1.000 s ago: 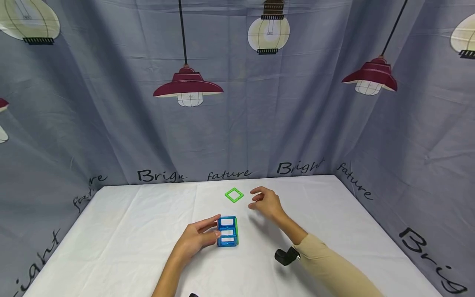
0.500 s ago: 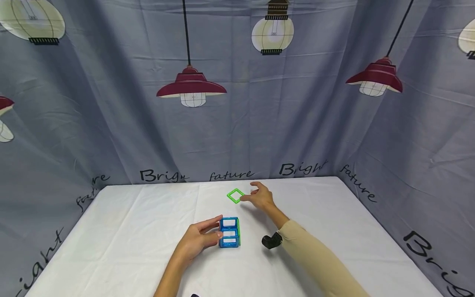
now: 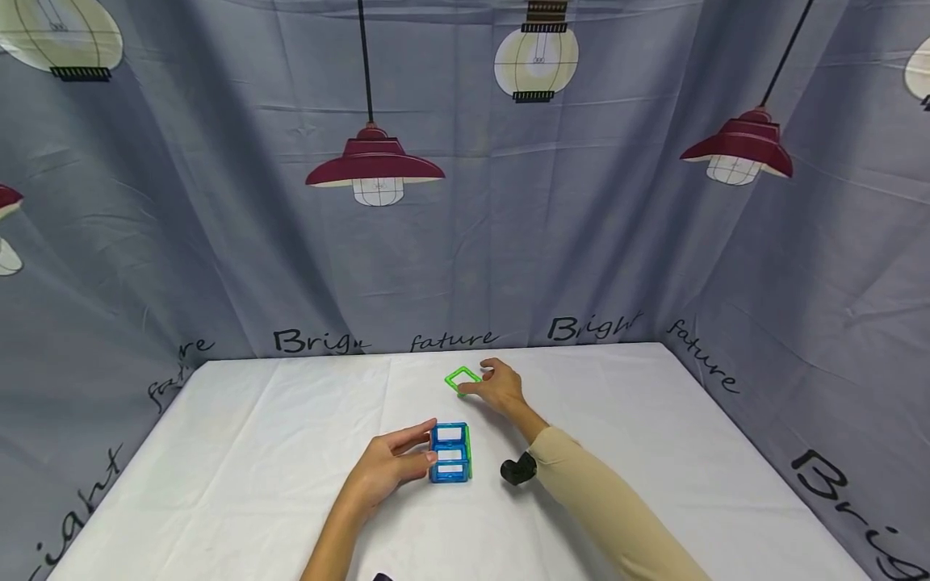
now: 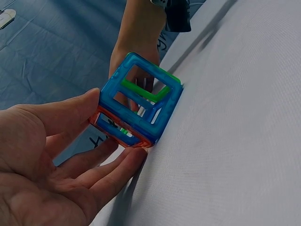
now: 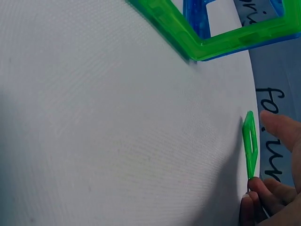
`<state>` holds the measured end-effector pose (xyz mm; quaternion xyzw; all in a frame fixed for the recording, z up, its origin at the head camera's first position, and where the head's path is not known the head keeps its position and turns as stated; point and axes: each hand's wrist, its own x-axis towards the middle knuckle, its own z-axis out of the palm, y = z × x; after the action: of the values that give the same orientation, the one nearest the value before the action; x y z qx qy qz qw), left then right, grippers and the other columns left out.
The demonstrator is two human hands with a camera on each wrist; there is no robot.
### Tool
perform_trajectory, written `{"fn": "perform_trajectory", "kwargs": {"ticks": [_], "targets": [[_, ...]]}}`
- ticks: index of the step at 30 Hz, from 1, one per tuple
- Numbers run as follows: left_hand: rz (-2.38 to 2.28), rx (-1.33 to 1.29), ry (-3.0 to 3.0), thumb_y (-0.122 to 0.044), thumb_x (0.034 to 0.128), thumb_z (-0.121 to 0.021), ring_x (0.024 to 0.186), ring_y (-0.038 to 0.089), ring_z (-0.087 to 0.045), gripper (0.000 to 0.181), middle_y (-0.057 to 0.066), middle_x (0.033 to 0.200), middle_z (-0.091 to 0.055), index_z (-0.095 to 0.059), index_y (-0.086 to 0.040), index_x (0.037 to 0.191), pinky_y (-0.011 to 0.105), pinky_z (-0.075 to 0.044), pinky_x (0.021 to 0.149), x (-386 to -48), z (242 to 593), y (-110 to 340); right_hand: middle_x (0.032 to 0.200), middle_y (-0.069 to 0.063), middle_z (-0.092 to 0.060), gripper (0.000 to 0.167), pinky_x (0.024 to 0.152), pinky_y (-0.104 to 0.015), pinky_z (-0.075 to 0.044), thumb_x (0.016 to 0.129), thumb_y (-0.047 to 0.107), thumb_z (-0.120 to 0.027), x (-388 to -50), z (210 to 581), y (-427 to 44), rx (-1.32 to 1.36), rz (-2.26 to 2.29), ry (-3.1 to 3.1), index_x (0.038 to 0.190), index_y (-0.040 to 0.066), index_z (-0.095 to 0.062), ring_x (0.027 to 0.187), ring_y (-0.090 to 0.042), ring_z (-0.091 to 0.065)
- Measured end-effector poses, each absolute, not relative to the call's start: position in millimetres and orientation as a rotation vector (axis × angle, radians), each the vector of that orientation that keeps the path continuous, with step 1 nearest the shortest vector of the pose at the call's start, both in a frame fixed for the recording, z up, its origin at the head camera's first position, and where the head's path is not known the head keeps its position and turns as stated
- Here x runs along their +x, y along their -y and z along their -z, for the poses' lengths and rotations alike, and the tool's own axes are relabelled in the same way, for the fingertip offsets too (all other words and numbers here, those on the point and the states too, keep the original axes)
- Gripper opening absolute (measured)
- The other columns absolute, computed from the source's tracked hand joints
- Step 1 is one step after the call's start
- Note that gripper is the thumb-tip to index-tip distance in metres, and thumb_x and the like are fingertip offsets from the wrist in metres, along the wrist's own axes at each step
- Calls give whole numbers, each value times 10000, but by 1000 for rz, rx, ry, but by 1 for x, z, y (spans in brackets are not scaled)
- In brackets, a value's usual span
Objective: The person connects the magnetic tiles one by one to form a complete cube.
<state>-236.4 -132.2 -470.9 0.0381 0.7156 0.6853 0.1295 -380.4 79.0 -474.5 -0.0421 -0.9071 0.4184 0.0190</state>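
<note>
Near the middle of the white table stands a box built of magnetic tiles, with blue, green and red open square frames. My left hand holds it from the left side, and the left wrist view shows fingertips on its red face. Farther back, a single green square magnetic tile lies flat on the cloth. My right hand reaches round its right side. In the right wrist view, some fingers touch one end of the green tile, while another finger is apart from it.
White cloth covers the table. A grey curtain printed with lamps and lettering hangs right behind its back edge. A black wrist device sits on the right sleeve, close to the tabletop.
My right hand has moved left, from beside the green tile to its right edge. The left hand and the box keep their place; the green tile has not visibly shifted.
</note>
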Motion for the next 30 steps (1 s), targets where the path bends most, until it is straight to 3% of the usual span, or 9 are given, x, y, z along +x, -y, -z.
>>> {"fn": "perform_trajectory", "kwargs": {"ticks": [15,30], "targets": [[-1984,98,-2087,-197,885,-794,1265,277,-610,606,208,1484,-536,-581,-147,1449,410,-585,953,-237,471,133,1129,-145,-657,667,902,-408,-491,730,365,-901,-376,479,-73,18,-1052,2872,1242,9,-662,1044,-283,-547],[-1950,98,-2146,-189,886,-787,1228,261,-628,589,197,1460,-565,-591,-158,1441,390,-593,934,-234,468,130,1048,-131,-665,544,866,-408,-515,739,286,-901,-356,471,-88,55,-1038,2916,1164,26,-684,952,-249,-563]]}}
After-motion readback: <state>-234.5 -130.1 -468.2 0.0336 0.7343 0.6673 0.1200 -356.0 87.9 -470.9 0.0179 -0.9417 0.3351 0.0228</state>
